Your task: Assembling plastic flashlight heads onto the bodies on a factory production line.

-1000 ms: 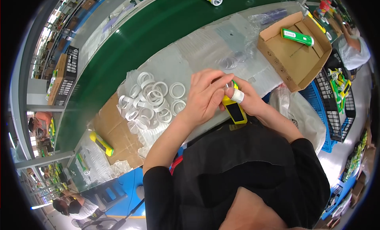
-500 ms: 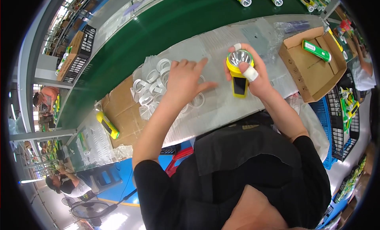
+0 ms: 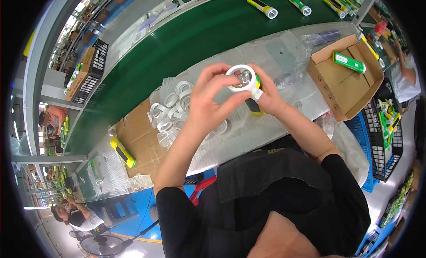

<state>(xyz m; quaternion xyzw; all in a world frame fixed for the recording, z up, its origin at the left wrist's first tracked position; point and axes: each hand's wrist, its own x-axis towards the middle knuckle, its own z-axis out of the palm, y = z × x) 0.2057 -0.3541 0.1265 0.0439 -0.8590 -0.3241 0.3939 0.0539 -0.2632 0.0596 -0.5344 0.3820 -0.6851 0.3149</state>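
My left hand (image 3: 207, 98) pinches a white plastic ring (image 3: 255, 80) by its side, its fingers curled round the rim. Held just over the lamp end of a yellow and black flashlight (image 3: 254, 108), the ring lines up with the lens; whether it is seated I cannot tell. My right hand (image 3: 271, 100) grips that flashlight, with white tape on the thumb, and hides much of its body. Beside my left wrist, a heap of loose white rings (image 3: 172, 99) lies on the plastic-covered bench (image 3: 301, 109).
A cardboard box (image 3: 326, 89) on the right contains a green flashlight (image 3: 349, 63). Several flashlights lie on the green belt (image 3: 177, 45) at the far side. Another yellow flashlight (image 3: 123, 152) rests at the left. A black crate (image 3: 377, 153) stands at the far right.
My left hand has moved right from the ring heap and now brings a white ring to the flashlight's lamp end. My right hand has shifted slightly left with the flashlight.
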